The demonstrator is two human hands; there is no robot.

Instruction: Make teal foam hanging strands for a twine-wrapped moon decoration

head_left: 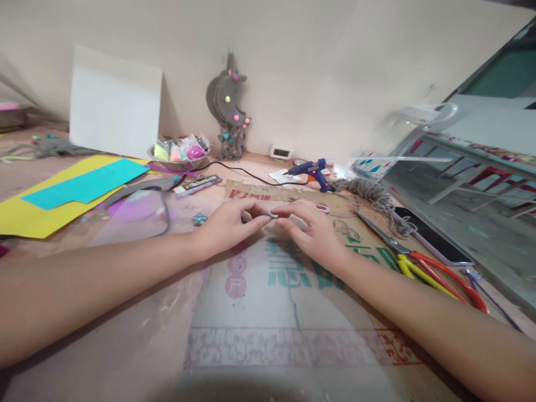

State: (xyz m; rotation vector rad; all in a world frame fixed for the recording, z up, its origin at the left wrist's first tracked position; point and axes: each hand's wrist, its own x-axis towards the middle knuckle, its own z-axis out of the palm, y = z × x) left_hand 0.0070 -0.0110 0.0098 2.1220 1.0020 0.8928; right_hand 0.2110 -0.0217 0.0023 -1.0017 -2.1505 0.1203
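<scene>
My left hand and my right hand meet over a flattened cardboard sheet in the middle of the table. Both pinch a small grey piece between their fingertips, just above the cardboard. The piece is thin and partly hidden by my fingers. A small pink-rimmed bit lies just beyond my right hand. A small teal and grey ornament lies left of my left hand.
A blue glue gun with a black cord, grey twine, red and yellow scissors and a phone lie right. Yellow and teal paper, a bowl of coloured bits and a grey moon ornament are behind.
</scene>
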